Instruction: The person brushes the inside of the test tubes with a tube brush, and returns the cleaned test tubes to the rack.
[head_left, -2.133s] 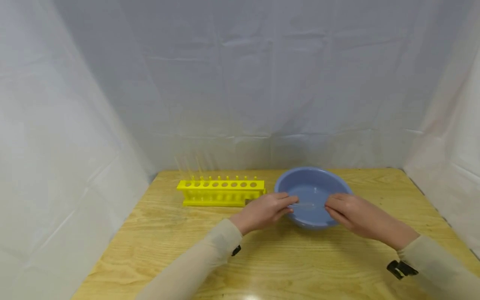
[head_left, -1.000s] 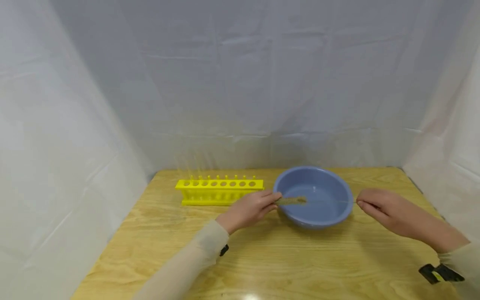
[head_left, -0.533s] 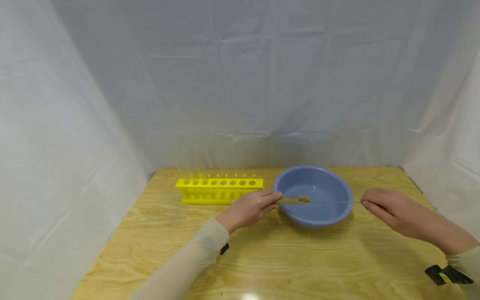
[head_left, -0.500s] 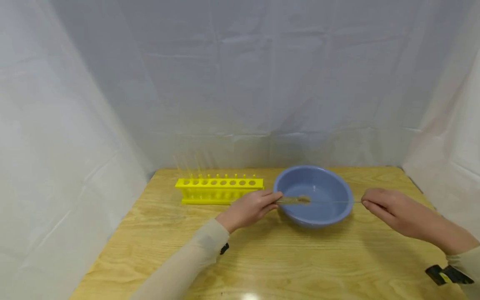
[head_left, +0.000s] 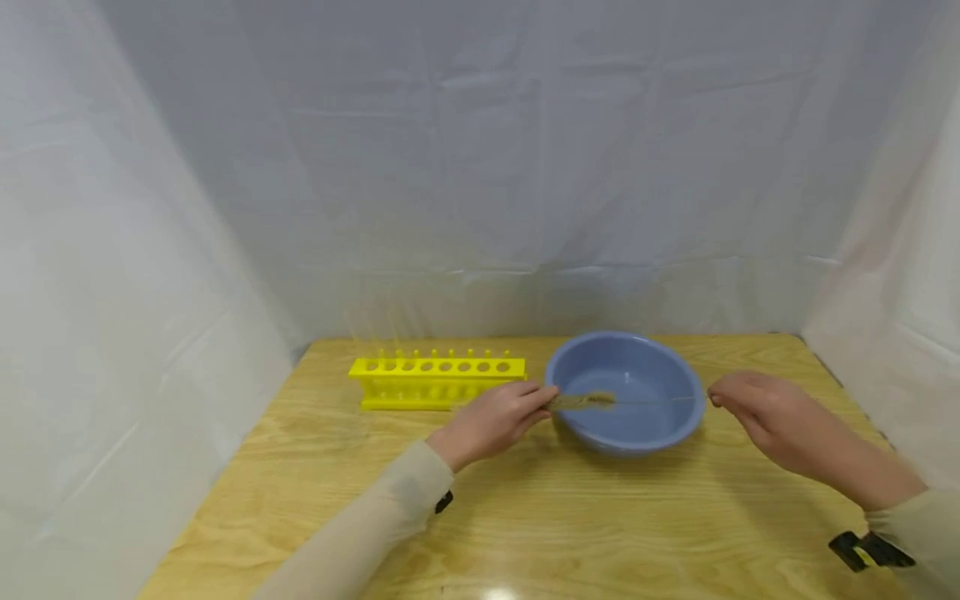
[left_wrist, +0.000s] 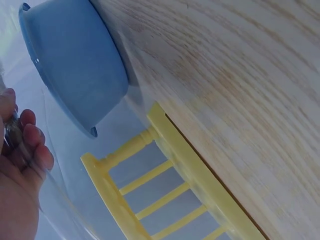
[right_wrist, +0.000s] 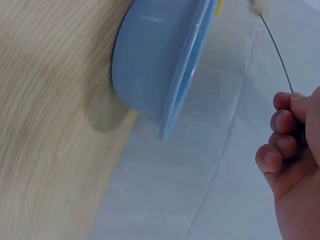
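Observation:
Over the left side of the blue basin, my left hand grips a clear glass test tube, held nearly level. A test tube brush lies in line with the tube; its tan bristles show at the tube's right-hand mouth. My right hand, just beyond the basin's right rim, pinches the end of the brush's thin twisted wire between thumb and forefinger. The wire runs straight across above the basin. Most of the tube is hidden by my left hand in the head view.
To the left of the basin stands a yellow test tube rack with a row of holes and pegs. Clear test tubes stick up from its left end. White sheeting closes off the back and sides of the wooden table.
My right hand moved right, drawing the wire out until the bristles showed at the tube's mouth. Since half a second ago it has shifted slightly back left. My left hand moved slightly left.

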